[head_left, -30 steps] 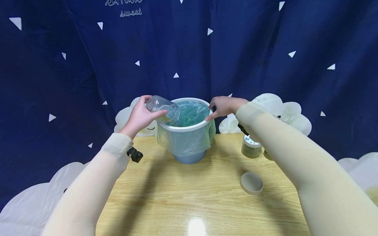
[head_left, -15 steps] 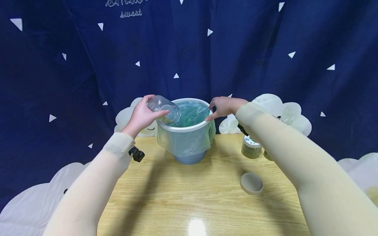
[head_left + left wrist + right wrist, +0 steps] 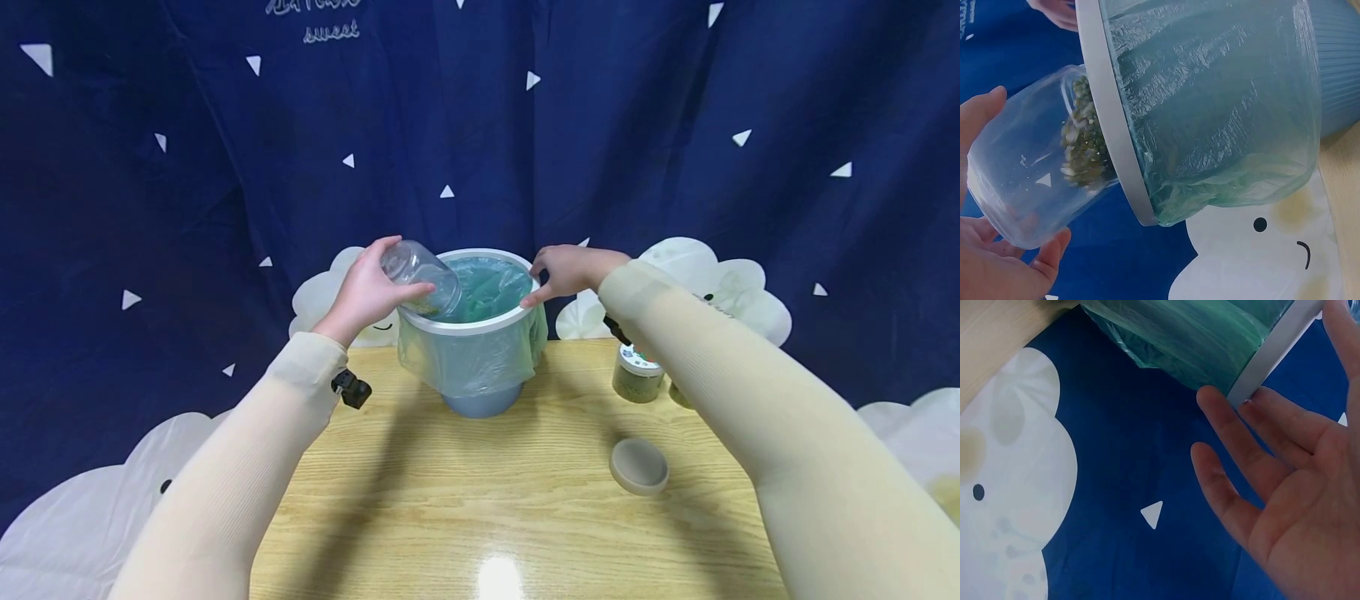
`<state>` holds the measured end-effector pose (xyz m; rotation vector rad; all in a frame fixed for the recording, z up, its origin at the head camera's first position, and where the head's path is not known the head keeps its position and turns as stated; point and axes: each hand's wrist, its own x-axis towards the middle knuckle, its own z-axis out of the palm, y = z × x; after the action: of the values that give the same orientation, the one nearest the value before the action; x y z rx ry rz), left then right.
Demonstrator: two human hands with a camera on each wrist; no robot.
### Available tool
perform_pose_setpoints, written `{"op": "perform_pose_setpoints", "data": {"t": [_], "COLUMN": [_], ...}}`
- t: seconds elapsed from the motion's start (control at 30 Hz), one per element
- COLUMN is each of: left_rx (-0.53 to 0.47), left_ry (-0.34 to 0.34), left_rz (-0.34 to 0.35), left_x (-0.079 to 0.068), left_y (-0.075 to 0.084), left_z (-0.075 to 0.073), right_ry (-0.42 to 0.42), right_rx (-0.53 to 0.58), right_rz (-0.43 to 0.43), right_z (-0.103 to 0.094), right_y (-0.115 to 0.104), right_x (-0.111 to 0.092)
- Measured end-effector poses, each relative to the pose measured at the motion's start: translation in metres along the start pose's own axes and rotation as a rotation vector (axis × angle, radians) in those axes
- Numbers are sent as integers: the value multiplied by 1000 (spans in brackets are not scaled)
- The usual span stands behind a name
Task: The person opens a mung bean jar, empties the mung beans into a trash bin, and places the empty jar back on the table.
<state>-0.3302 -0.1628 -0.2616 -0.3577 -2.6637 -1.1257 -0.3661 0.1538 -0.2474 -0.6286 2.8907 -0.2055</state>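
My left hand (image 3: 365, 292) grips a clear plastic jar (image 3: 420, 273) round its base end. The jar is tipped, mouth down, over the left rim of a blue trash bin (image 3: 480, 403). Small green and pale beans (image 3: 1088, 144) lie near the jar's mouth, partly blurred. A green plastic bag (image 3: 472, 358) lines the bin and folds over its outside, under a white rim ring (image 3: 468, 327). My right hand (image 3: 570, 271) touches the rim at the right with thumb and fingertips; its other fingers (image 3: 1222, 487) stretch out loosely. The bin's bottom inside is hidden.
On the wooden table (image 3: 450, 500) lies a round grey-beige lid (image 3: 639, 466). A jar with a white patterned lid (image 3: 638, 375) stands at right, and another jar (image 3: 680, 396) is mostly hidden by my right sleeve. A dark blue curtain (image 3: 465, 125) hangs behind.
My left hand and the jar have moved slightly right, and the jar tips a little more. Fewer beans seem to show in it. My right hand stays at the rim.
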Motion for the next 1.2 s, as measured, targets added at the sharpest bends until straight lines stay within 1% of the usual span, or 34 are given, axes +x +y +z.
{"op": "perform_pose_setpoints", "data": {"t": [0.27,0.67,0.97,1.2], "left_rx": [16,36,64,60], "left_ry": [-9,-9,-7,-2], "left_rz": [16,67,132,199], "left_x": [-1,0,-1,-2], "left_y": [4,3,1,-3], "left_z": [2,5,9,13], "right_ry": [7,12,13,21], "right_rx": [-4,2,10,16], "right_rz": [-8,-24,-15,-22], "right_z": [0,0,3,4], "right_y": [0,1,4,5], "right_x": [-1,-1,2,2]}}
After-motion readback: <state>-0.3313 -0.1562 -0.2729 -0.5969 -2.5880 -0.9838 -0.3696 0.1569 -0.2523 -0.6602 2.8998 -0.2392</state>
